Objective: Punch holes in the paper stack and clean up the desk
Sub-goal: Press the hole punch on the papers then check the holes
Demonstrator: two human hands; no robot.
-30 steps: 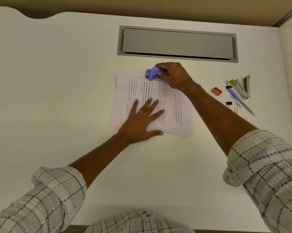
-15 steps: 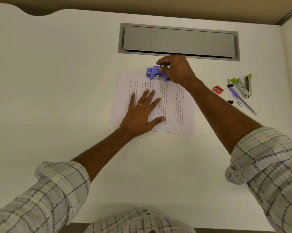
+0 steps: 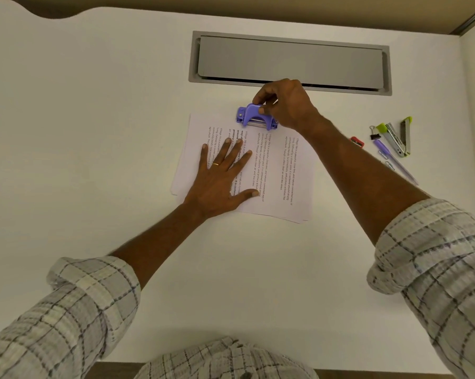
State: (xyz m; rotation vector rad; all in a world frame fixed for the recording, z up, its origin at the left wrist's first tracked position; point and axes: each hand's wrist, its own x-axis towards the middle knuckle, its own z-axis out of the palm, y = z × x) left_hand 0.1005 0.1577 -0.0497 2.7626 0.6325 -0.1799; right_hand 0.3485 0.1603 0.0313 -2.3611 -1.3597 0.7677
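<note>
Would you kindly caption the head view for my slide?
Left hand presses the paper stack while right hand grips the purple hole punch.

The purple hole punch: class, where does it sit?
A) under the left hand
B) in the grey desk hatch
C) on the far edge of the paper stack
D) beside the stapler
C: the purple hole punch sits on the far edge of the paper stack, pinched by the right hand.

Your paper stack lies flat on the white table, printed side up. Its text lines run sideways to you, and the sheets are a little fanned at the near right corner. The purple hole punch sits upright on the stack's far edge, about at its middle.
</note>
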